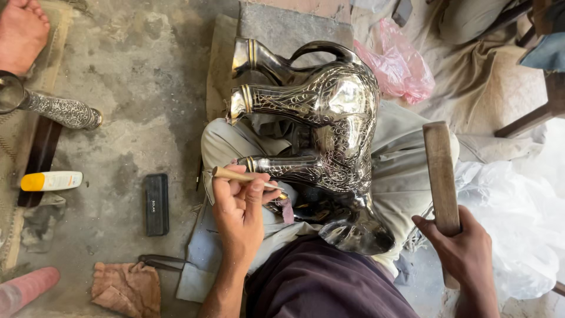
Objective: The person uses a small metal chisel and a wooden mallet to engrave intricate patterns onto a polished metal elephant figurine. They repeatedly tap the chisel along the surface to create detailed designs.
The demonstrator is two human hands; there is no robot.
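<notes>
A: Obs 1. Left hand pinches a thin chisel, fingers closed round the shaft, tip lying just past the fingertips against a leg of the metal animal figure.

B: Why that grip?

A: Judged: low and pencil-like, it steadies the tip on the engraved lines. Right hand is clenched on a wooden mallet, head raised beyond the knuckles, well apart from the chisel.

B: And the figure?

A: On its side across the lap, legs pointing away from the fingers; judged, so the worked surface faces up.

B: Gaps?

A: Chisel tip contact is hard to make out. Mallet handle end hidden in the fist. 1 foot at the frame corner is cut off; owner unclear.
</notes>
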